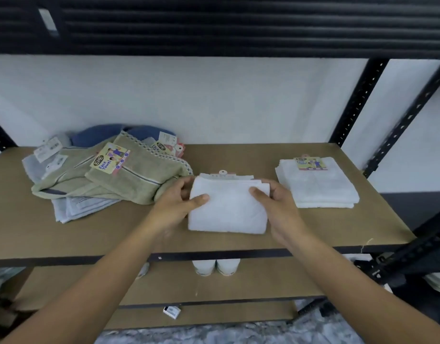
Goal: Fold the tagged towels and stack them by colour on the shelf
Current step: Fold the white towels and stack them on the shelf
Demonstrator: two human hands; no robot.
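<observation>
Both hands on one folded white towel [228,212], mid-frame on the brown shelf board [89,234]; left hand [179,204] grips the towel's 9 o'clock edge, thumb on top, fingers curled round the far corner; right hand [276,207] grips the 3 o'clock edge the same way, thumb on top; cannot tell if the towel rests on the board or is lifted slightly; its hanger tab [222,173] sticks out at the 12 o'clock edge

Stack of folded white towels [318,189] at 2 o'clock of the held towel, near but apart, squared up, printed tag [311,163] on its far edge

Unfolded heap at 10 o'clock of the held towel: olive towel [139,180] on top with a "Face Towel" tag [109,157], its near corner just beside the left hand; pale grey-blue towel [75,207] under it, spilling toward 7 o'clock; dark blue towel [102,136] behind at the wall

Black slotted uprights [355,100] at 2 o'clock of frame; lower shelf [251,291] at 6 o'clock with two white rolled items [215,266] under the board edge, too blurred to identify; small box [171,312] below that
</observation>
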